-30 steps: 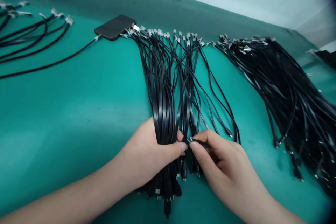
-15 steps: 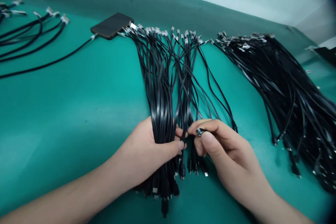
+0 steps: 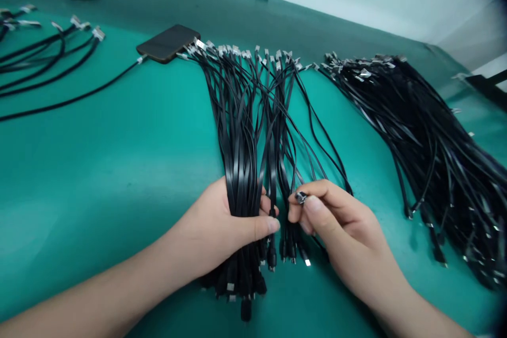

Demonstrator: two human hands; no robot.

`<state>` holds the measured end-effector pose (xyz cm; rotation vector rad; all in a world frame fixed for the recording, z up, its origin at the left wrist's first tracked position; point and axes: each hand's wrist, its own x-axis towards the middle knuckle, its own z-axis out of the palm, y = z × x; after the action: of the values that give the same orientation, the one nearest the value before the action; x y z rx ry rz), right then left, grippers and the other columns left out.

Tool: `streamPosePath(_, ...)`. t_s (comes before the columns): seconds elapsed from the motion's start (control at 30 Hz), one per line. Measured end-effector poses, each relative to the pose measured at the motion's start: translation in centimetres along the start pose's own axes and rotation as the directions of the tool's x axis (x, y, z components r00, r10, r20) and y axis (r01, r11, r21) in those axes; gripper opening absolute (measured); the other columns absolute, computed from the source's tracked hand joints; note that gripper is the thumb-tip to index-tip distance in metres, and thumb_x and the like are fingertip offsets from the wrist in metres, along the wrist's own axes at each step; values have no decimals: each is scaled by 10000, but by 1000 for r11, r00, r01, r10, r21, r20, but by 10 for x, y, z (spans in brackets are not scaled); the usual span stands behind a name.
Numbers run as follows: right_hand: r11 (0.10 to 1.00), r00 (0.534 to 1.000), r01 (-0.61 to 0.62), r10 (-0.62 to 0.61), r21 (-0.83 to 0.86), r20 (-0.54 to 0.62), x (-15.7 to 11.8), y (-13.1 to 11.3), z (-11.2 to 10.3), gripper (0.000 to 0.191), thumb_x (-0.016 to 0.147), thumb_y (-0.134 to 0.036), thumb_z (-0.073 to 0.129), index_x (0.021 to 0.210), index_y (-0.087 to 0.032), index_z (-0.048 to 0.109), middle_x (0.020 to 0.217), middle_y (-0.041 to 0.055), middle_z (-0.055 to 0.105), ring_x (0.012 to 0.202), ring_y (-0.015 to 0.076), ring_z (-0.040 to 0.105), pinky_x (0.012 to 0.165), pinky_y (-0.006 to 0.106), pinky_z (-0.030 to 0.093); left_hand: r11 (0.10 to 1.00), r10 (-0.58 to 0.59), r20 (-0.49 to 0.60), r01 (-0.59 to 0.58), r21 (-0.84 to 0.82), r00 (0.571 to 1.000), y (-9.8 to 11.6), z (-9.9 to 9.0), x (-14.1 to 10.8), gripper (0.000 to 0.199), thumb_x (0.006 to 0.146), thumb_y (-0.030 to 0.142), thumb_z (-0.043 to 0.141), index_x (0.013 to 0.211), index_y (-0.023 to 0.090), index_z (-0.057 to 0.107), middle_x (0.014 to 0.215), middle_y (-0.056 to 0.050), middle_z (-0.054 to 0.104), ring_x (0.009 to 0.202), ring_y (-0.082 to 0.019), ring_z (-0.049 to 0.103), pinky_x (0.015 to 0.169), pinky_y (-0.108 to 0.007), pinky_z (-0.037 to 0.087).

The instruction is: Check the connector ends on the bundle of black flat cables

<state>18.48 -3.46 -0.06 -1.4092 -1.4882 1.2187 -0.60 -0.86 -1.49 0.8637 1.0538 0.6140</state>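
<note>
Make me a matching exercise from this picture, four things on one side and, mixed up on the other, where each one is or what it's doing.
Column one
1. Left hand
2. Right hand
3. Phone
4. Large cable pile

Column two
A. Lying flat, dark side up
B. Wrapped around a bundle of black cables
C. Spread on the green table, to the right of both hands
D. Pinching a small shiny connector between thumb and fingers

Right pairs: 1-B, 2-D, 3-A, 4-C
</note>
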Motion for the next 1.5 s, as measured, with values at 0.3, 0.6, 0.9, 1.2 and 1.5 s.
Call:
streamPosePath(0.3,871,988,142,-91,-471,129,-3,-6,-1,173,991,-293,566,891,-214,684,638,-22,644,508,123,525,471,259,385,986,13,-67,-2,169,998,8,3,-2,278,667,206,788,697,204,513,615,84,491,583,-105,478,532,-232,392)
streamPosePath(0.6,897,985,102,-31,-430,169,-1,-3,3,225,1016,-325,526,891,-226,684,698,-4,673,644,162,653,516,269,443,983,34,-83,-18,185,996,7,5,-2,288,654,188,775,654,212,489,597,80,479,567,-110,470,510,-231,365)
streamPosePath(0.9,882,984,107,-29,-460,175,-2,-4,2,241,1020,-327,519,873,-226,682,683,-11,660,647,158,641,552,280,443,977,15,-76,1,215,997,9,6,-3,282,668,180,753,650,212,473,595,87,467,567,-102,453,507,-222,362)
streamPosePath(1.2,872,980,128,-39,-473,194,0,-7,2,238,1015,-308,528,848,-214,669,669,-17,655,557,131,564,510,266,391,975,29,-81,-10,222,996,9,8,-1,275,668,157,750,654,215,481,601,82,484,565,-107,462,498,-225,362)
streamPosePath(1.5,871,975,162,-68,-464,212,1,-6,0,256,1012,-289,536,799,-200,646,572,-55,540,487,100,447,467,253,315,977,22,-81,-5,213,996,8,8,-3,278,668,157,756,650,214,485,595,82,485,563,-107,463,495,-222,365)
